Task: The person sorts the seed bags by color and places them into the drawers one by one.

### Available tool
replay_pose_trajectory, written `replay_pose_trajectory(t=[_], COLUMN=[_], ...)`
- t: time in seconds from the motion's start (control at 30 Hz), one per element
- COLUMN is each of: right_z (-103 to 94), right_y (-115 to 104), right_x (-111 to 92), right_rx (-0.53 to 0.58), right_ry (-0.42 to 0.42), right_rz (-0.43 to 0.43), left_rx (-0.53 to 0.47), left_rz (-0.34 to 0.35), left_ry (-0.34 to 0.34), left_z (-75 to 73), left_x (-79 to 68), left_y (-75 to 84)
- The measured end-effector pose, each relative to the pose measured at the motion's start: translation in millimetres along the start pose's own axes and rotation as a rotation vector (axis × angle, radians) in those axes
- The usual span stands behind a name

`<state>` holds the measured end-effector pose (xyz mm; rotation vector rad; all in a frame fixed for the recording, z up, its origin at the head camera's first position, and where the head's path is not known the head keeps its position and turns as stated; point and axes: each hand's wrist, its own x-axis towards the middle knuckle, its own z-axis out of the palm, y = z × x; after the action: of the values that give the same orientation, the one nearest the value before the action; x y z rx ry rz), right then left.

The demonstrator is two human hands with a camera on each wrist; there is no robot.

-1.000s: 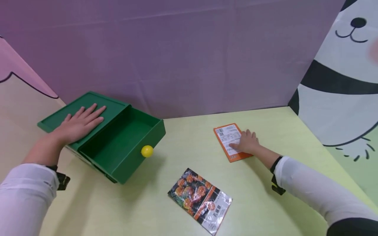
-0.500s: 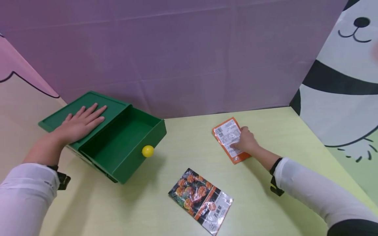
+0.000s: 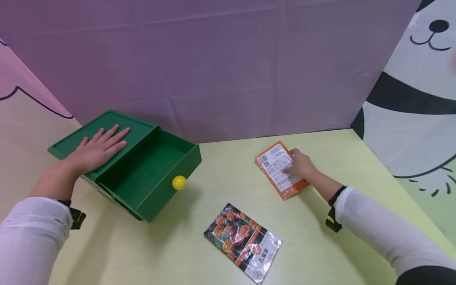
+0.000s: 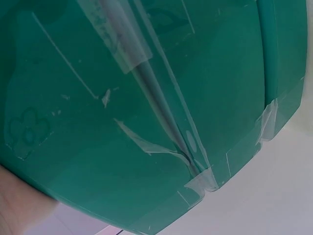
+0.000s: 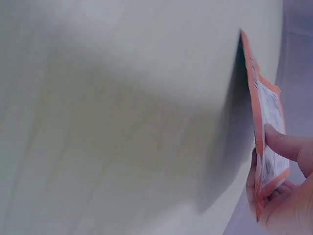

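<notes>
My left hand (image 3: 97, 150) rests flat with spread fingers on top of a green box (image 3: 112, 118), whose drawer (image 3: 142, 166) is pulled out and holds nothing. A yellow ball knob (image 3: 179, 182) sits on the drawer's front. In the left wrist view the green box's side (image 4: 146, 122) fills most of the picture, with clear tape along its edges. My right hand (image 3: 301, 165) pinches an orange packet (image 3: 274, 164) with a white printed label, thumb on the label and fingers beneath. The right wrist view shows the packet (image 5: 264, 127) tilted, its shadow on the tabletop.
A second packet (image 3: 242, 241) with a picture of orange flowers lies on the pale yellow table (image 3: 171, 245) in front. Behind the table hangs a purple cloth (image 3: 213, 71). A panda print (image 3: 417, 142) covers the right side.
My right hand has gone from lying on the orange packet to gripping its right edge, and the packet has turned and shifted slightly. The left hand stays on the box.
</notes>
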<state>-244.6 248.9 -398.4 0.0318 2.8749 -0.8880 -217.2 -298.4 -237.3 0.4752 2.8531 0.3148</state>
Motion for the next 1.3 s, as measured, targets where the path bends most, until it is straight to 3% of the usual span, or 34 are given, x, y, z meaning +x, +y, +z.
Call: replay_pose_trajectory(t=[0.2,0.33,0.53,0.7,0.77,0.87,1.07,1.3], right_z=[-14.7,-28.4,-50.9,-66.9,-72.0,-77.8,-86.0,-93.4], right_y=[3,0,-11,-24,-30,-40,-63,-94], right_x=[3,2,-3,-7,-9,-13,-25,-47], right_rx=[0.093,0.186,0.299,0.432,0.478,0.535,0.648,0.828], right_ry=[-0.044,-0.063,-0.023,-0.015,-0.011,-0.006,0.010,-0.003], right_rz=[0.058,0.093,0.081,0.096,0.106,0.103,0.051,0.008], left_rx=[0.006,-0.006,-0.051,-0.238,-0.335,-0.477,-0.753,-1.263], left_rz=[-0.003,0.003,0.015,0.046,0.057,0.055,0.072,0.186], left_ry=[0.005,0.049,0.199,0.386,0.437,0.457,0.377,0.248], left_z=[-1.9,-3.9,-6.4,-16.0,-21.7,-28.8,-32.0,-20.7], left_x=[1.0,2.4,1.3,-6.6,-10.0,-12.8,-17.8,-20.9], left_y=[-1.9,-3.3,-4.5,6.6,17.3,38.9,95.0,161.9])
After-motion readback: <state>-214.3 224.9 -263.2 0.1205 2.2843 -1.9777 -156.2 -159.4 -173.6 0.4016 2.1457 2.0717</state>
